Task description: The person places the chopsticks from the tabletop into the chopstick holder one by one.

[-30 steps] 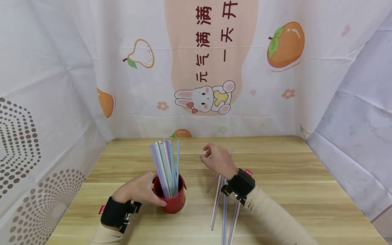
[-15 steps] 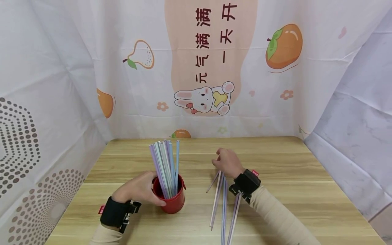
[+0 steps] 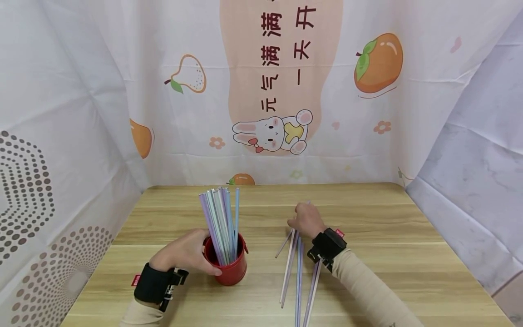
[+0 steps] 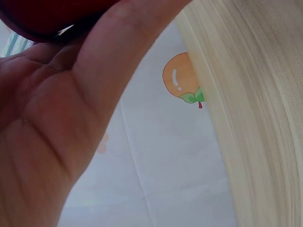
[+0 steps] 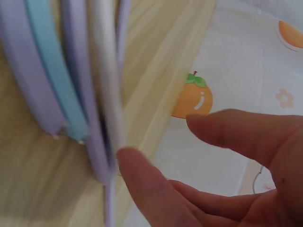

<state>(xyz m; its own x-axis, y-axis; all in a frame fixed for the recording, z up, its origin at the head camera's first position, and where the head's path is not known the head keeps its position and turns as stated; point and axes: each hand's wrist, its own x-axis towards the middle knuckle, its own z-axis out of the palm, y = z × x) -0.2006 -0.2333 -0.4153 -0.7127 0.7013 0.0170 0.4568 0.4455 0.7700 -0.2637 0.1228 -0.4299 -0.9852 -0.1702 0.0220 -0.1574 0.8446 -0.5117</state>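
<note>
My left hand [image 3: 188,250] grips the rim and side of a small red bucket [image 3: 234,274], thumb at the front. In the left wrist view the bucket's dark red underside [image 4: 52,14] shows above the palm. A bundle of long, thin pastel straws [image 3: 218,222] stands in the bucket, leaning left. Over the far ends of loose straws [image 3: 299,281] is my right hand [image 3: 309,221]. In the right wrist view an index fingertip [image 5: 130,158] meets the end of a white straw [image 5: 106,61], while the thumb [image 5: 227,125] stays apart from it.
The wooden table [image 3: 367,272] ends at a white printed curtain [image 3: 184,168] behind. One short-looking straw piece [image 3: 283,245] lies slanted left of the loose pile. White cloth [image 3: 61,159] hangs along the left side.
My right hand has moved right and down from between the bucket and the pile to the straws' far ends. The left hand and bucket stay in place.
</note>
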